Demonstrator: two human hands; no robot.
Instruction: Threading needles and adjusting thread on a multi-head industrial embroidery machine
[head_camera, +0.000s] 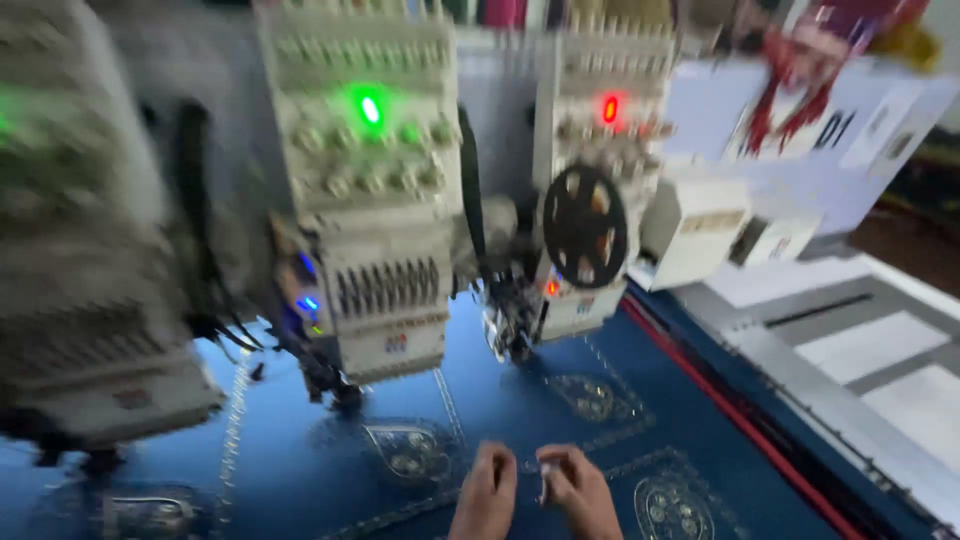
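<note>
Pinching together at the lower edge of the view, the left hand (487, 492) and right hand (580, 490) meet fingertip to fingertip over a smooth blue fabric sheet (500, 400) bearing silver teardrop embroidery; what looks like a small pale item (545, 470) sits clamped in the right fingers, though blur obscures it. Cream metal embroidery heads (385, 200) stand behind, one lit green, one red, beside a white machine bed (850, 350).

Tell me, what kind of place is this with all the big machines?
It looks like an embroidery workshop. A row of embroidery machine heads with green and red lights stands over blue cloth stitched with shiny teardrop patterns. The left hand and right hand meet just above the cloth.
</note>
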